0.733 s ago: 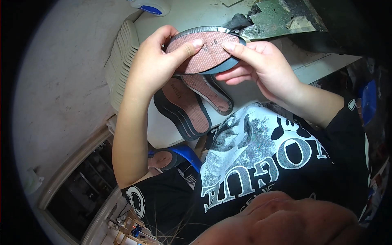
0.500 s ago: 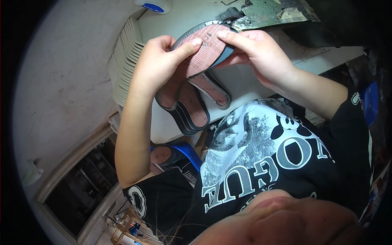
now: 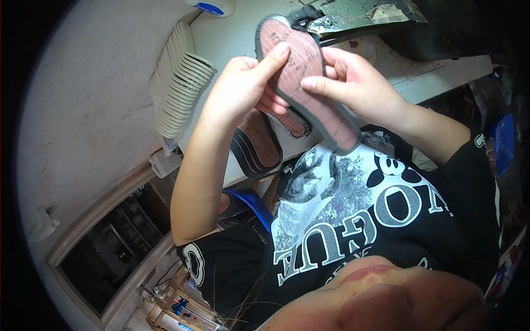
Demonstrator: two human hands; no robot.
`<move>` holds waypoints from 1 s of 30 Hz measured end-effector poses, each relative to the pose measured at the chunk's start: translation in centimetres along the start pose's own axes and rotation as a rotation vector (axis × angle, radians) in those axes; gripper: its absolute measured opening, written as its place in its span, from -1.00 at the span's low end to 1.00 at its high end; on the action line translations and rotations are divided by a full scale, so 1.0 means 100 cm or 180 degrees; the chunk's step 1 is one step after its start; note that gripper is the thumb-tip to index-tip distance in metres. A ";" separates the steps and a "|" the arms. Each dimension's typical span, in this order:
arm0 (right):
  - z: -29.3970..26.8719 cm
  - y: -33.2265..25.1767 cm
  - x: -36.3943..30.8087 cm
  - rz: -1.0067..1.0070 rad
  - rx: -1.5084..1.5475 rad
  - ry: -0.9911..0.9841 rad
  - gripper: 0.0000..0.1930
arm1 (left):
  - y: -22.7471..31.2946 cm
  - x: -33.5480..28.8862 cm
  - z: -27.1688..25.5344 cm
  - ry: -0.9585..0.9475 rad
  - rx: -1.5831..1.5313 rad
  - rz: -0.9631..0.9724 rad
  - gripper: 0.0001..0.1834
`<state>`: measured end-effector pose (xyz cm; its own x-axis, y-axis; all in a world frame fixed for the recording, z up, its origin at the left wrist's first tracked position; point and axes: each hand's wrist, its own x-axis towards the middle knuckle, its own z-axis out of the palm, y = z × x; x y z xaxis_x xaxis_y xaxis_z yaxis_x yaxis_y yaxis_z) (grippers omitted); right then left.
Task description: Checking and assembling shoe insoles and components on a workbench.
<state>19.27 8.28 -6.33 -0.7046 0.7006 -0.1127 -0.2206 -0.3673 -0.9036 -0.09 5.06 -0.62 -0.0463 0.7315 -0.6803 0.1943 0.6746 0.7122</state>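
Cream stack [image 3: 179, 83]: a fanned pile of pale, curved insole-shaped pieces lay on the white worktable [image 3: 232, 41], far left of the hands.
Dark pile [image 3: 259, 144]: several pink insoles with dark edges lay stacked on the table, just below the left hand and partly hidden by it.
Left hand [image 3: 245, 88]: it was raised above the table, its thumb stretched across the pink face of the held insole and its fingers curled behind it, gripping the left edge.
Held insole [image 3: 306, 83]: a pink insole with a grey rim was lifted off the table between both hands, running from upper left to lower right. Its upper end was near the machine, and its lower end hung over the person's black printed shirt [image 3: 359, 220].
Right hand [image 3: 356, 83]: it clasped the insole's right side, with one finger laid flat on the pink face and the others wrapped behind.
Machine [image 3: 359, 14]: a dark, worn metal part sat at the top edge, just beside the insole's upper tip; whether they touched could not be told.
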 end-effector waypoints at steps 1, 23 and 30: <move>-0.005 -0.004 0.003 0.0076 -0.0170 -0.0088 -0.74 | 0.000 0.001 0.000 -0.0043 -0.0062 -0.0049 -0.43; 0.029 -0.038 0.007 0.1087 -0.0689 -0.0359 -0.70 | -0.015 0.019 -0.061 0.0769 -0.0291 0.0977 -0.45; 0.075 0.042 -0.013 0.1261 -0.1232 -0.1246 -0.63 | -0.164 -0.067 -0.064 0.3278 0.0796 0.0989 -0.56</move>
<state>14.16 1.22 -6.84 -0.8908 0.2584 -0.3737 0.3106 -0.2540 -0.9160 -9.25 -10.24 -6.64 -0.7325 0.6766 0.0750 0.5262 0.4928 0.6930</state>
